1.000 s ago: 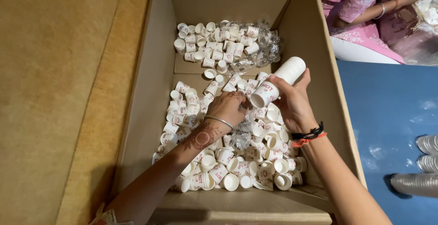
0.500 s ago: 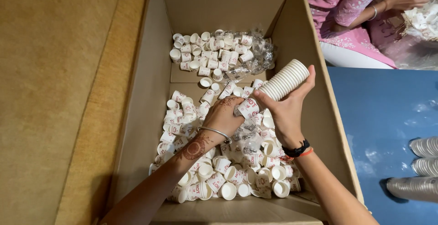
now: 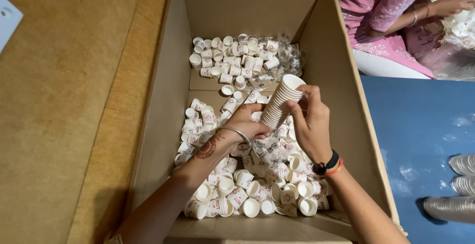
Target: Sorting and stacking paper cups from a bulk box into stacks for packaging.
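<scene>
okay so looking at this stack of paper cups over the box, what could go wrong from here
1. The stack of cups is tilted, held by the right hand along its side and the left hand at its base; a loose grip might let cups slide off.
2. The loose cups and crumpled clear plastic crowd the cardboard box; reaching in could crush some.

A tan carpet (image 3: 64, 115) covers the floor on the left. A blue mat (image 3: 415, 125) lies on the right.
</scene>
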